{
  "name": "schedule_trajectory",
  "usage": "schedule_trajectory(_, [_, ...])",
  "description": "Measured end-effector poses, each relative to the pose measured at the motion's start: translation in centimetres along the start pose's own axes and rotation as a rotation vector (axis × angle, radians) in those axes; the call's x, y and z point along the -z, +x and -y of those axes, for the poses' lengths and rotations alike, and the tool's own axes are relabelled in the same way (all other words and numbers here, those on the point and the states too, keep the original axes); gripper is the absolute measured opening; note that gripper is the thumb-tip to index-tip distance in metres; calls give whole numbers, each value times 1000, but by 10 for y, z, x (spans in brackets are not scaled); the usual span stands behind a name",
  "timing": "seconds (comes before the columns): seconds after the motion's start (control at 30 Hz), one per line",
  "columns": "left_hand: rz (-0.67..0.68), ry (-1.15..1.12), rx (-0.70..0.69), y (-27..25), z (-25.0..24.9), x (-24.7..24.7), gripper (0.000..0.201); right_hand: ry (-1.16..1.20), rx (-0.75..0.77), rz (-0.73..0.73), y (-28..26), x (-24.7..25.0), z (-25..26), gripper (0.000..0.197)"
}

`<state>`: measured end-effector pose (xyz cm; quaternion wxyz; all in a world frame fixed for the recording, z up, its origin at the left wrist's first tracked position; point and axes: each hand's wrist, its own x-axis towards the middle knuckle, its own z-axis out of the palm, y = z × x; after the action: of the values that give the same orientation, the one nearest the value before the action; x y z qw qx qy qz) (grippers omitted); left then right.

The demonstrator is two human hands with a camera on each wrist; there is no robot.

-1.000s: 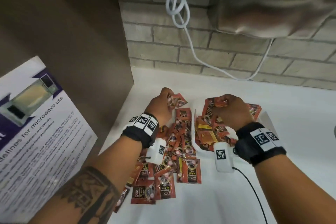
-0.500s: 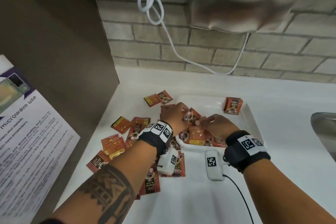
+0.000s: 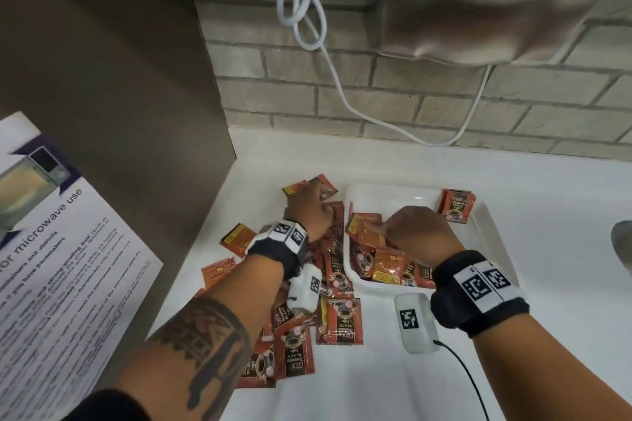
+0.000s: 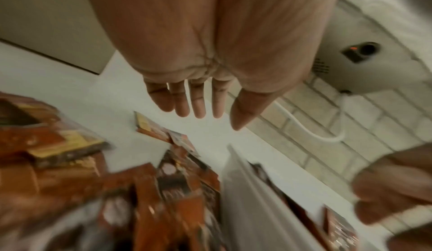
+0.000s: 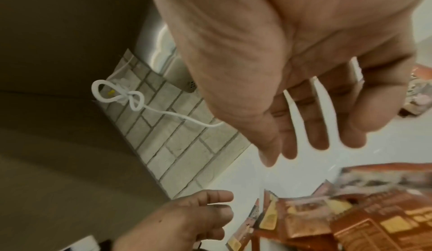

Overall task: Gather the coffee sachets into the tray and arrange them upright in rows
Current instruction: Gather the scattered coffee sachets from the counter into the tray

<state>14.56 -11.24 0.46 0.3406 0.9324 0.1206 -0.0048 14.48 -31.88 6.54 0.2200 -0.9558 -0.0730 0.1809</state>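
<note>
Red coffee sachets (image 3: 338,318) lie scattered on the white counter left of the white tray (image 3: 393,195). More sachets (image 3: 386,260) lie flat in the tray's near-left part. A small stack (image 3: 456,205) leans upright in its far right corner. My left hand (image 3: 309,207) reaches over two sachets (image 3: 321,184) at the far left of the pile. In the left wrist view this hand (image 4: 198,114) has straight fingers and holds nothing. My right hand (image 3: 410,229) hovers over the tray's sachets; the right wrist view shows it (image 5: 304,144) with fingers extended and empty.
A brown panel (image 3: 119,79) with a microwave notice (image 3: 68,267) walls off the left. Behind the counter is a brick wall (image 3: 376,96) carrying a steel dryer (image 3: 496,0) and a looped white cable (image 3: 307,10). A sink edge (image 3: 622,243) shows at the right.
The hands, first holding sachets and then together at the tray's near-left corner, have parted. The left has gone out over the counter sachets; the right stays over the tray. Both are now empty.
</note>
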Motion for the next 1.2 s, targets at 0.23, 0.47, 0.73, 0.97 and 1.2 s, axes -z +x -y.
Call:
schedule_trajectory(0.23, [391, 418, -108, 49, 25, 17, 106, -6, 184, 100, -6, -15, 31, 12])
schedule_trajectory(0.47, [425, 447, -197, 61, 13, -12, 91, -24, 193, 116, -2, -22, 33, 18])
schedule_trajectory(0.73, [365, 220, -117, 62, 27, 6, 33, 10, 199, 77, 3, -28, 32, 16])
schedule_trajectory(0.97, [21, 89, -39, 39, 36, 73, 17, 19, 243, 97, 3, -36, 60, 10])
schedule_trajectory(1.2, [136, 135, 139, -4, 65, 106, 19, -350, 270, 246, 22, -73, 103, 44])
